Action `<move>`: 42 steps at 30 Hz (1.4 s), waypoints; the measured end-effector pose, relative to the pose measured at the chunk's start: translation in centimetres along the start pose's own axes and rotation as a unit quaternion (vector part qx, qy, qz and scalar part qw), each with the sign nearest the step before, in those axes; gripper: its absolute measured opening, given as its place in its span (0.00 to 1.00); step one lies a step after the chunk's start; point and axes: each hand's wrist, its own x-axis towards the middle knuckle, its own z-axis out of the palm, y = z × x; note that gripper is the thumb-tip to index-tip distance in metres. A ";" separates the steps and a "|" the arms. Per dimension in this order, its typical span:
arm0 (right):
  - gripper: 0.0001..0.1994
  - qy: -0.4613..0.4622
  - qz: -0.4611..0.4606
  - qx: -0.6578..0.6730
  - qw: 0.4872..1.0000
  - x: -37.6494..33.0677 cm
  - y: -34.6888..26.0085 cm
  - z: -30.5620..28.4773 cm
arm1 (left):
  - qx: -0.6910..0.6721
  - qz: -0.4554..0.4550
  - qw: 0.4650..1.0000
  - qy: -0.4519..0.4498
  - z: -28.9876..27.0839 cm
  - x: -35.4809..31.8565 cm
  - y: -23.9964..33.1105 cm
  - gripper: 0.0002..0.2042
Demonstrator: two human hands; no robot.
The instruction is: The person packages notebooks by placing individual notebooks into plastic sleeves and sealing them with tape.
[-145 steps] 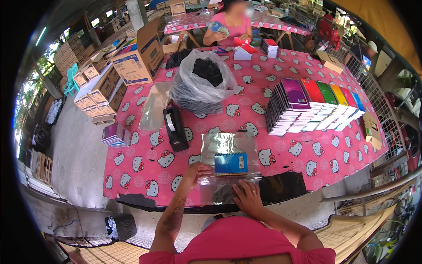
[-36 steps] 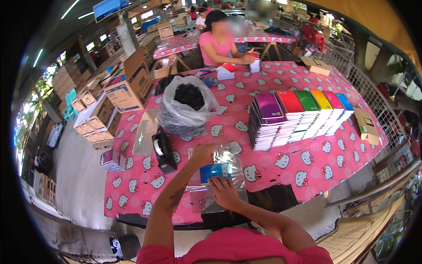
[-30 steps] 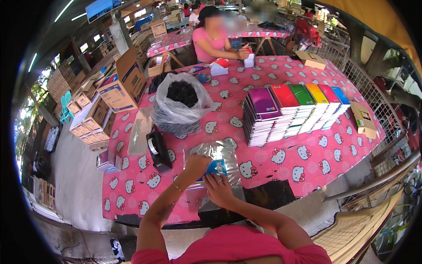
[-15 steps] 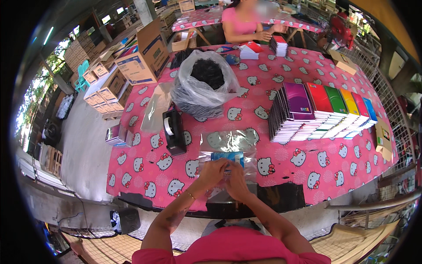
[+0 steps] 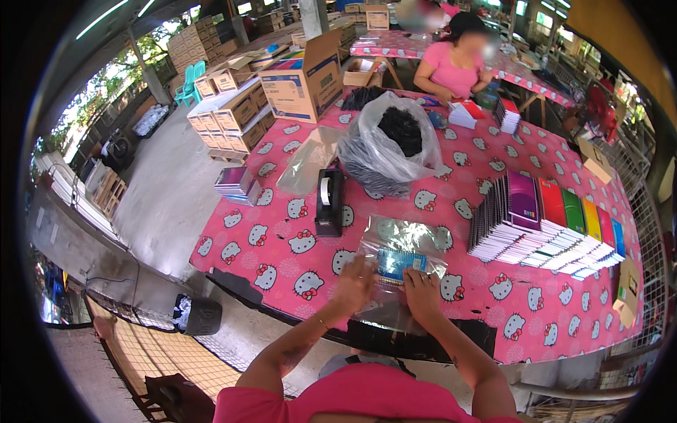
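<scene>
A small blue spiral notebook (image 5: 398, 266) lies under clear plastic, a flat bag (image 5: 409, 234) spread on the table near me. My right hand (image 5: 423, 291) rests on the notebook's lower right corner, fingers stretched out over the plastic. At the bag's left edge is my left hand (image 5: 355, 284); its fingers are slightly blurred but look apart, with nothing visible in them. A black tape dispenser (image 5: 329, 211) with a pale roll stands just beyond my left hand.
Stacked spiral notebooks (image 5: 539, 222) in several colours stand at the right. A plastic sack (image 5: 390, 144) of black coils sits farther back, beside a clear sheet (image 5: 308, 161). Small notebooks (image 5: 238, 185) lie at the left edge. Across the table, a person (image 5: 458, 67) handles red-covered notebooks (image 5: 465, 113).
My hands, together over the notebook before, have moved apart: the left to the bag's left edge, the right to the notebook's lower right corner. The whole view has shifted and tilted.
</scene>
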 end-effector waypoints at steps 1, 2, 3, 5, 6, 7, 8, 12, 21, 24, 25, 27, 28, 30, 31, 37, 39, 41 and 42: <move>0.18 -0.002 -0.007 -0.004 1.000 0.0 -0.4 0.2 | -0.026 -0.048 0.998 -0.012 -0.1 -0.6 -3.5 0.15; 0.19 0.001 -0.004 -0.004 1.000 -0.4 0.0 0.5 | -0.047 -0.115 0.991 0.052 -1.3 0.8 -4.9 0.14; 0.20 0.008 -0.006 -0.001 1.000 -0.4 0.1 0.7 | -0.061 -0.192 0.973 0.114 -2.6 2.7 -6.9 0.13; 0.21 0.015 -0.015 0.013 1.000 -0.4 -0.2 0.7 | -0.097 -0.347 0.900 0.243 -4.3 4.9 -11.9 0.12; 0.21 0.016 -0.018 0.021 0.999 -0.3 -0.4 0.5 | -0.217 -0.420 0.863 0.178 -4.8 5.5 -14.0 0.12; 0.20 0.017 -0.020 0.029 0.999 -0.2 -0.5 0.4 | -0.332 -0.481 0.804 0.108 -5.4 6.1 -15.8 0.12; 0.20 0.019 -0.018 0.031 0.999 -0.3 -0.3 0.3 | -0.441 -0.529 0.724 0.032 -5.3 6.2 -16.6 0.12; 0.19 0.024 -0.002 0.028 0.999 -0.6 0.4 0.2 | -0.530 -0.382 0.727 0.213 -2.3 6.7 -14.0 0.09; 0.18 0.024 -0.002 0.049 0.999 -0.3 0.6 -0.8 | 0.079 -0.393 0.913 0.082 -2.9 4.5 -15.1 0.08; 0.19 0.042 -0.017 0.065 0.997 0.3 -0.1 -1.1 | -0.091 -0.342 0.930 0.104 -3.1 1.4 -13.4 0.10; 0.19 0.038 -0.004 0.057 0.998 -0.3 0.7 -0.9 | -0.202 -0.286 0.936 0.042 -2.8 3.5 -8.4 0.11; 0.18 0.051 -0.010 0.077 0.996 -0.1 0.5 -0.8 | -0.289 -0.256 0.922 -0.025 -1.0 3.6 -2.5 0.13; 0.18 0.057 -0.008 0.082 0.995 -0.4 0.9 -0.4 | -0.304 -0.256 0.916 -0.062 -0.5 4.6 0.5 0.14; 0.17 0.045 -0.008 0.071 0.996 -0.6 1.0 0.0 | -0.226 -0.259 0.933 -0.107 0.7 5.6 3.8 0.16; 0.16 0.040 -0.011 0.069 0.997 -0.6 0.8 0.1 | -0.135 -0.260 0.949 -0.121 1.9 5.6 4.3 0.17; 0.19 0.046 0.029 0.167 0.984 0.3 1.3 -1.8 | 0.036 -0.234 0.951 -0.201 2.1 4.5 3.9 0.22; 0.20 0.049 0.017 0.121 0.991 0.5 1.4 -2.5 | 0.038 -0.223 0.952 -0.205 1.3 4.1 4.1 0.21; 0.22 0.048 0.012 0.111 0.993 1.1 2.0 -1.8 | 0.032 -0.183 0.960 -0.209 0.7 3.5 4.1 0.20; 0.22 0.050 0.017 0.120 0.991 2.1 3.3 -0.3 | 0.013 -0.103 0.985 -0.135 1.1 2.9 5.0 0.19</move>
